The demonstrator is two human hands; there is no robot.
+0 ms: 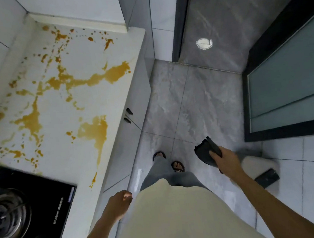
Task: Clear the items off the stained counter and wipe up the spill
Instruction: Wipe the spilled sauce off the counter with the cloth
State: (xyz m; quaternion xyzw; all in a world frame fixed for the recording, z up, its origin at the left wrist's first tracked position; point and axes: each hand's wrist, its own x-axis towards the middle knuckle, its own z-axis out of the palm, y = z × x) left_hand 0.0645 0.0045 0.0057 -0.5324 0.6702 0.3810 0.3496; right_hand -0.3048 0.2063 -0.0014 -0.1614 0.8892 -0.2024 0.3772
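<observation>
Spill (91, 81): orange-brown liquid, spread over most of the white desk (107, 52) in pools, streaks & small drops. Biggest pools sit mid-desk, one reaching toward the desk's front edge, another running down in a thin trail toward the stove. No loose items on the stained part of the desk that I can see.

Stove (26, 204): black glass cooktop w/ round burner, set into the desk just beside the spill's near end. Splashes stop right at its rim.

Right hand (226, 162): away from the desk, out over the floor on the person's far side from the spill. Fingers curled round a dark grey, flat, folded-looking thing (207, 152), gripped from above; can't tell for sure what it is, poss. a cloth or pad. It touches nothing on the desk.

Left hand (120, 203): nearer the desk, hanging just off its front edge, level w/ the stove. Fingers loosely curled, holding nothing, not touching the desk.

Hands well apart, body between them.

Floor (198, 99): grey marble-look tiles next to the desk; person's feet in sandals (178, 166) on it. Beyond the right hand, farther from the desk, a pale rounded object w/ a dark flat item (267, 177) by it on the floor.
</observation>
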